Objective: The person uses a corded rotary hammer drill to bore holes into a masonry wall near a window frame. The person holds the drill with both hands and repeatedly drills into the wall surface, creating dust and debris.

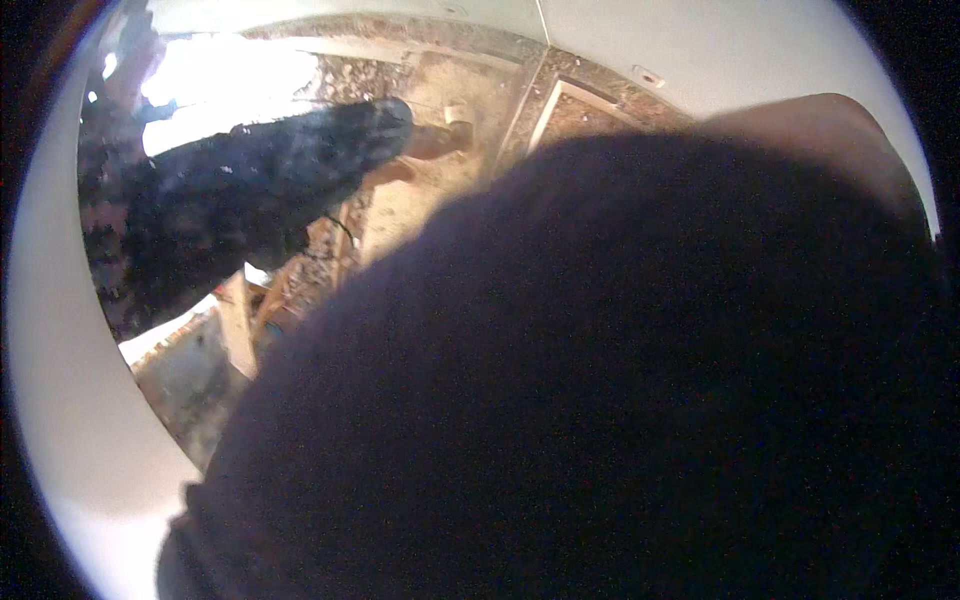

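Observation:
Dark cloth [560,400], blurred and very close, fills most of the head view from the lower edge upward. It looks like a sleeve or shirt. Past its upper right edge shows a stretch of bare skin [830,125], probably part of an arm; no fingers can be made out there. Neither of my hands is visible, so what they hold or touch is hidden. At the left, a dark-clothed limb [260,180] reaches toward the middle, apparently another person's. Bare skin [432,142] shows at its end, against a small pale object [456,114].
A pale tan board [425,85] lies beyond the cloth, beside gravelly, debris-strewn ground [365,75]. Wood pieces [237,325] stand near a grey panel [185,375] at lower left. Light strips form a corner [550,105] below a pale wall [680,40]. Bright glare washes out the upper left.

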A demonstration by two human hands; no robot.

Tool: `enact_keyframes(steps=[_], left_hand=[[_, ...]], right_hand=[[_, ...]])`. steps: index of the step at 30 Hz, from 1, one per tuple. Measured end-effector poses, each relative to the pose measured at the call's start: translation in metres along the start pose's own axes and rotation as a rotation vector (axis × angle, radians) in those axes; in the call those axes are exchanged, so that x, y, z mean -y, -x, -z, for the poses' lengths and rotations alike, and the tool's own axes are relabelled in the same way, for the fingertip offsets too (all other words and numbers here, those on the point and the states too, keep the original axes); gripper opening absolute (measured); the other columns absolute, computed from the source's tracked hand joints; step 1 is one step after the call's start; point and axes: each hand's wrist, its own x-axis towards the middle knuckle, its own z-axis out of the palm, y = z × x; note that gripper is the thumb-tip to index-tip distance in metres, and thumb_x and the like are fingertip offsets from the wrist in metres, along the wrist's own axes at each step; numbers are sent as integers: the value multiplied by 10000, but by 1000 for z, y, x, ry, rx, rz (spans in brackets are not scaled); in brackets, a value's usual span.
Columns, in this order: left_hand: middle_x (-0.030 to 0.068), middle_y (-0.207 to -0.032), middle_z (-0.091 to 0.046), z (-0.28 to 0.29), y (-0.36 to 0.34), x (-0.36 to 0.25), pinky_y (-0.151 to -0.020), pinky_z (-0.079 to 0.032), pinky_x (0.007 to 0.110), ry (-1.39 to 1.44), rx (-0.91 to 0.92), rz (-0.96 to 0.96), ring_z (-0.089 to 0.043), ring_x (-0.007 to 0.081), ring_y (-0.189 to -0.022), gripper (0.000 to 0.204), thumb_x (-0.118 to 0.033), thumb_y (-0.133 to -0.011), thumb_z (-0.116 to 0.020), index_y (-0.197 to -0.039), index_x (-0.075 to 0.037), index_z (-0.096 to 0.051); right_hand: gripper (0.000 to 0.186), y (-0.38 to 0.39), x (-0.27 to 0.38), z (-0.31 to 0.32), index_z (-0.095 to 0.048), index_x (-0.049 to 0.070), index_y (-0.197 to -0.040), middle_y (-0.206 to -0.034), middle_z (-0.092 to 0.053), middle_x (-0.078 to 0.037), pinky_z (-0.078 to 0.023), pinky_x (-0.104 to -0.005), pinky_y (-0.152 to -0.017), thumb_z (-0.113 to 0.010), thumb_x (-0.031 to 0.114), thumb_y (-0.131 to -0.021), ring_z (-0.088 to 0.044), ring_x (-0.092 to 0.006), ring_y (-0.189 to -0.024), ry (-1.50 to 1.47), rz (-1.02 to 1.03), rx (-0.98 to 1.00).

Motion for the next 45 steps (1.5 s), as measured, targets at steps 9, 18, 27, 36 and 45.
enact_keyframes(steps=[9, 18, 27, 36, 45], left_hand=[[167, -1002, -731, 50, 179, 68, -866, -547, 434, -450, 382, -229, -700, 304, -961, 487, -514, -897, -673, -1076, -67, -744], [46, -1057, -671, 130, 352, -86, -822, -441, 320, 404, 790, -472, -559, 210, -958, 223, -366, -927, -729, -1037, -176, -691], [28, -1029, -658, 53, 372, -112, -816, -444, 313, 494, 1155, -370, -554, 204, -953, 256, -413, -938, -727, -972, -168, -661], [10, -1001, -645, 20, 331, -97, -811, -447, 306, 538, 1275, -128, -548, 198, -948, 317, -460, -948, -725, -907, -159, -632], [51, -1134, -663, 66, 128, -14, -909, -446, 376, 257, 20, 107, -552, 242, -1135, 491, -587, -968, -624, -1102, -115, -635]], right_hand=[[625, 16, -1, -31, -484, -48, -1393, -1228, -604, -276, -472, -577, -1006, -501, 411, -968, -623, -405, -1101, -413, -78, 269], [484, 45, -35, -82, -533, -19, -1317, -1068, -678, -220, -563, -548, -875, -512, 337, -989, -690, -373, -933, -510, 7, 47], [545, 77, -41, -75, -563, -99, -1262, -1031, -672, -268, -526, -514, -928, -502, 341, -946, -669, -380, -965, -522, 8, -42], [504, 78, -61, -79, -589, -53, -1252, -1049, -710, -210, -603, -462, -844, -624, 343, -942, -729, -359, -938, -690, -76, -88], [751, 73, -63, -60, -475, -16, -1412, -1221, -653, -186, -621, -442, -864, -809, 403, -885, -717, -339, -1056, -781, -111, 41]])
